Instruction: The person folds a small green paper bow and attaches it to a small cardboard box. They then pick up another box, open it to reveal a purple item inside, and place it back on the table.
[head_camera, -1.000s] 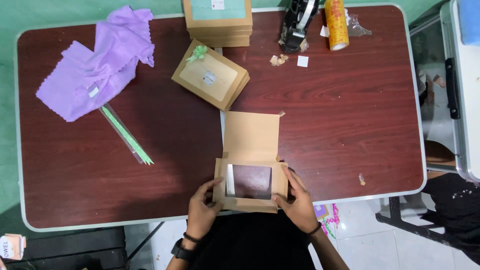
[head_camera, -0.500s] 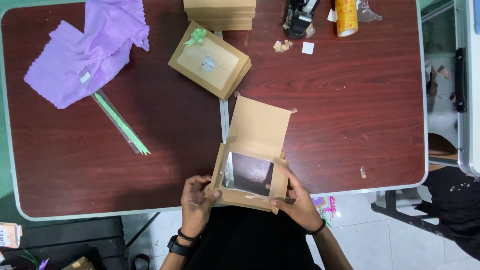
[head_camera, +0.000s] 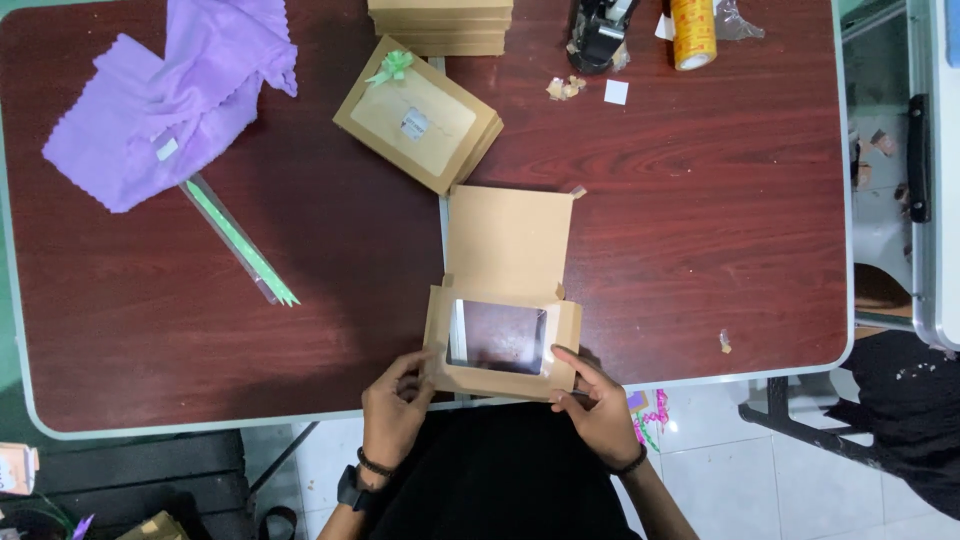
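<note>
at the near edge of the dark red table, both hands work on a flat brown cardboard box that has a clear window in its front panel. the left hand grips the near left corner of the windowed panel, with the thumb pressed on the side flap. the right hand grips the near right corner, its fingers spread along the lower edge. neither hand is free; both are closed on the cardboard. the box lies a little right of the table middle, and its plain lid panel is open flat toward the far side.

as i judge it, the step in hand is the folding: the side walls are being raised and the box does not yet stand as a full shape. the next move probably needs both corners held square while the flaps are tucked in, and soft pressure, so the clear window does not bend.

farther away, to the left, a finished box with a green bow rests on the table. a stack of flat boxes is at the far edge, a purple cloth at the far left, green ribbon strips near it, and a tape roll at the far right.
</note>
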